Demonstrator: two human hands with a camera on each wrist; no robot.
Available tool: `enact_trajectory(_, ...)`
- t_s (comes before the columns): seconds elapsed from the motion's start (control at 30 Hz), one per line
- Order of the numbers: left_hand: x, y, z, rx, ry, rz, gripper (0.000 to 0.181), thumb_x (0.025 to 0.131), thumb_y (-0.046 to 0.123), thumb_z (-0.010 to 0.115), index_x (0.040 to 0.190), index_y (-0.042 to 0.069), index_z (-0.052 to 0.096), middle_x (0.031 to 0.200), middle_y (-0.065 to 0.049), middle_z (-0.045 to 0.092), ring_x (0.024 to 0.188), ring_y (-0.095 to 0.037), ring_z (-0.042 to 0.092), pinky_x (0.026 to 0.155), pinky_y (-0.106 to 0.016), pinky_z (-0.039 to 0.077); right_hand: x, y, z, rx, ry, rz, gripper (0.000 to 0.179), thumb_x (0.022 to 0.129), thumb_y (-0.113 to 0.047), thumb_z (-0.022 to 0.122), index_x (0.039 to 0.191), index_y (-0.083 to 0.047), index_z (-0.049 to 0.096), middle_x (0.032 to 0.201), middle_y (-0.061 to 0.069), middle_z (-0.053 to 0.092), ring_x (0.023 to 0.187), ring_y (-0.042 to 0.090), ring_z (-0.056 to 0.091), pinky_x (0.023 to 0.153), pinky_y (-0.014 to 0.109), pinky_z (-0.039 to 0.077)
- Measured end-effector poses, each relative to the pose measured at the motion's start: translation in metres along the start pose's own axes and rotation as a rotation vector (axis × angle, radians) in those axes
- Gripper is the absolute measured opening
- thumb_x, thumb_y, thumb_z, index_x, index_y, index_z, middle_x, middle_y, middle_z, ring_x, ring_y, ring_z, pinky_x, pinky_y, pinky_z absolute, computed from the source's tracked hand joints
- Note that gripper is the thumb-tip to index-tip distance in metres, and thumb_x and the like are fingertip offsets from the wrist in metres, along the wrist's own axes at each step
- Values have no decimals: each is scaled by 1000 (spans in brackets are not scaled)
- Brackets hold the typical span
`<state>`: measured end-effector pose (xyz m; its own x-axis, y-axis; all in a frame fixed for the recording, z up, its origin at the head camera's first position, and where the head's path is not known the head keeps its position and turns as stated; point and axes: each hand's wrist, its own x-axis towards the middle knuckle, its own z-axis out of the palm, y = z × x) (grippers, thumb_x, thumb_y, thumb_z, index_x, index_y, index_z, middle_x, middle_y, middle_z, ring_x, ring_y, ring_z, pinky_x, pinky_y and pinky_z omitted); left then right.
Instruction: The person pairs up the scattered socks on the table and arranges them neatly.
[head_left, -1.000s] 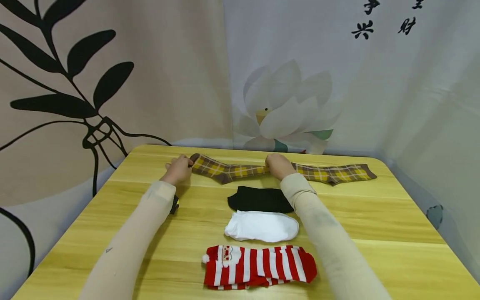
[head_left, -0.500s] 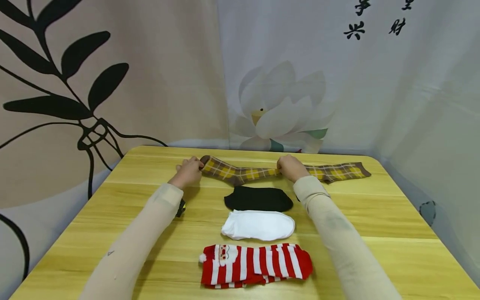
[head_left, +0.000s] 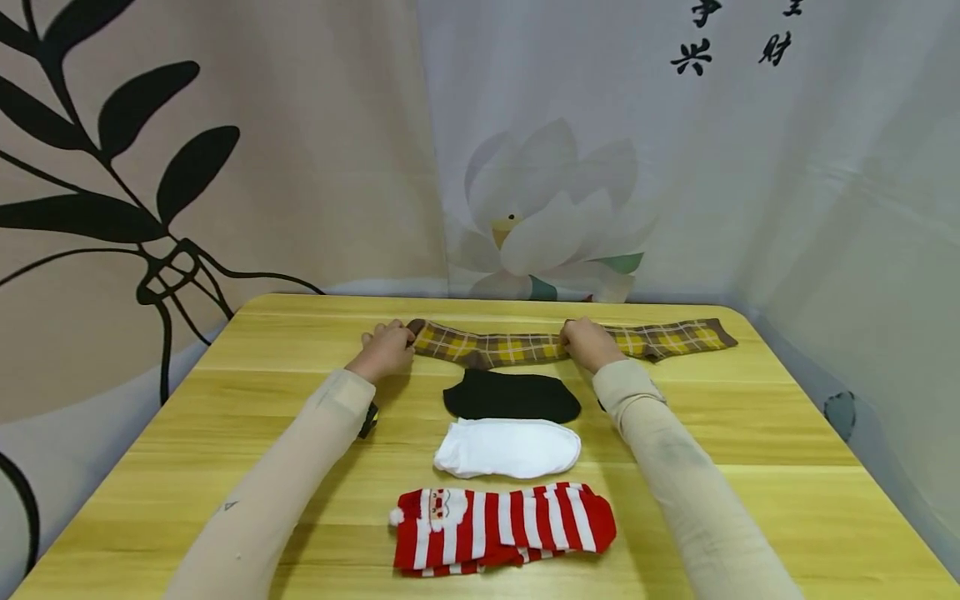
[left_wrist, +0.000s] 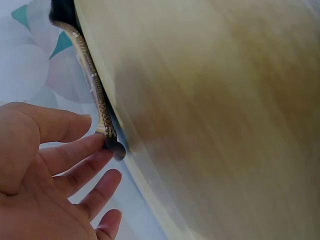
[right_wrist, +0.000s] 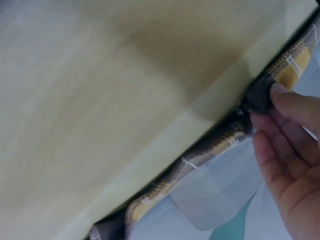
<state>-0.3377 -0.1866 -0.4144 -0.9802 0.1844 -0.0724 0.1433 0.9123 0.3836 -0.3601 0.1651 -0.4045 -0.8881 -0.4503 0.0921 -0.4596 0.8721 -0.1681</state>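
Observation:
Two brown and yellow plaid socks lie end to end along the table's far side. The left plaid sock (head_left: 517, 348) spans between my hands. My left hand (head_left: 386, 348) holds its dark left tip; in the left wrist view the index and middle fingertips touch that tip (left_wrist: 116, 149), with the thumb close beside. My right hand (head_left: 588, 343) pinches a dark knitted end (right_wrist: 260, 95) between thumb and fingers, where the two socks meet. The right plaid sock (head_left: 678, 336) stretches on beyond my right hand, its brown end untouched.
Nearer me, a black sock (head_left: 512, 397), a white sock (head_left: 508, 448) and red-and-white striped Santa socks (head_left: 502, 529) lie in rows on the wooden table (head_left: 750, 433). A printed curtain (head_left: 337, 150) hangs just behind the table's far edge.
Both hands have shifted right, and the left plaid sock has slid right with them. The right plaid sock's visible part has become shorter beside my right hand. The head view has swung slightly right.

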Motion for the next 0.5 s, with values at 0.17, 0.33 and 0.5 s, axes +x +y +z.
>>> enact_trajectory(0.17,0,-2,3,7,-20,-8,35,98,17,49,128,1,59,135,-16,48,116,-40,41,99,-62,23,-2,2,7,1,16,-7,12,87,0,66,87,-6,77,87,10,73,74,20,67,67,34,54)
enact_trajectory(0.33,1,-1,3,9,-27,-6,36,99,18,49,130,2,57,138,-17,46,118,-41,41,98,-61,23,-3,4,9,-11,20,9,11,87,-2,67,89,-7,76,91,10,73,82,25,68,72,38,55)
enact_trajectory(0.5,2,-2,3,19,-48,-7,39,98,18,49,133,2,55,138,-17,45,111,-38,41,95,-58,24,-4,4,11,-10,13,29,11,88,-3,66,86,-8,76,89,10,72,81,27,67,70,39,54)
